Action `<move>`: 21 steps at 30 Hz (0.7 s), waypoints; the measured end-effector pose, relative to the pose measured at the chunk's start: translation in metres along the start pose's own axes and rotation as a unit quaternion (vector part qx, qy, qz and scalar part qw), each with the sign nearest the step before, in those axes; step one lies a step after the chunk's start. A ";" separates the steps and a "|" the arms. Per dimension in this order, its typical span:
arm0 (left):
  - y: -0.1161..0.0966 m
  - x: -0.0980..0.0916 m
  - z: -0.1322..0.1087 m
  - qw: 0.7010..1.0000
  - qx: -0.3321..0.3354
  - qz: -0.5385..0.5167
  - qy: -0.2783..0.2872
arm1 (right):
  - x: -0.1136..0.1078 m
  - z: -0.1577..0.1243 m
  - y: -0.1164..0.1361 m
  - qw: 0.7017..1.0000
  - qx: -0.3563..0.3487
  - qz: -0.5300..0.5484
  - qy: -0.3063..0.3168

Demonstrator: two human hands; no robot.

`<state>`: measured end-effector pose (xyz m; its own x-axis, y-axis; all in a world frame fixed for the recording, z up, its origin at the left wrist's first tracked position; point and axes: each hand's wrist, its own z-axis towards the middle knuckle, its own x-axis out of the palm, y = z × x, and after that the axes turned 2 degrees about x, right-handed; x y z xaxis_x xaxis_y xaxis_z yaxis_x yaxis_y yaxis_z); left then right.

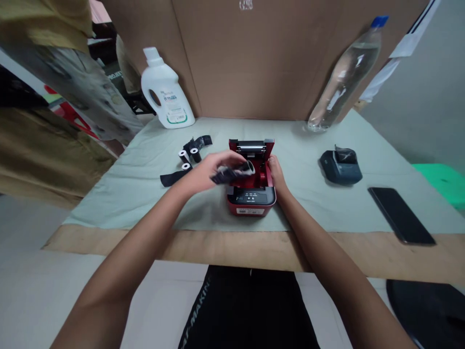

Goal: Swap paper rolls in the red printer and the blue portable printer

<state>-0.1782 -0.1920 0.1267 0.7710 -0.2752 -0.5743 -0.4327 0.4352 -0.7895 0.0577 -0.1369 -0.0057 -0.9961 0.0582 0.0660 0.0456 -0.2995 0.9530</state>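
Note:
A small red printer [251,201] stands on the grey cloth in the middle of the table, its lid [250,145] raised. My left hand [209,169] is closed on a dark paper roll [234,172] with a loose dark strip, held over the printer's open bay. My right hand [276,173] rests against the printer's right side, fingers curled round its edge.
Several small rolls with dark strips [189,157] lie left of the printer. A white jug [165,92] and a clear water bottle [345,72] stand against the cardboard backing. A dark blue printer [340,166] and a black phone [400,214] lie to the right.

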 end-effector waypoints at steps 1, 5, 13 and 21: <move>-0.005 0.005 0.000 0.999 0.018 0.021 0.039 | 0.000 0.000 0.000 1.000 0.000 0.001 0.001; -0.004 0.023 0.014 0.988 0.044 0.114 0.097 | 0.000 0.001 -0.001 1.000 -0.004 0.001 -0.001; 0.010 0.037 0.041 0.973 0.004 0.177 0.147 | -0.002 0.001 -0.004 1.000 -0.012 -0.008 0.000; 0.016 0.030 0.026 0.992 0.034 0.019 0.124 | -0.004 -0.002 0.002 0.999 -0.010 0.031 0.021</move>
<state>-0.1494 -0.1713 0.1024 0.6120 -0.4560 -0.6461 -0.4213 0.5035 -0.7544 0.0618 -0.1399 -0.0045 -0.9936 -0.0004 0.1127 0.1069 -0.3200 0.9414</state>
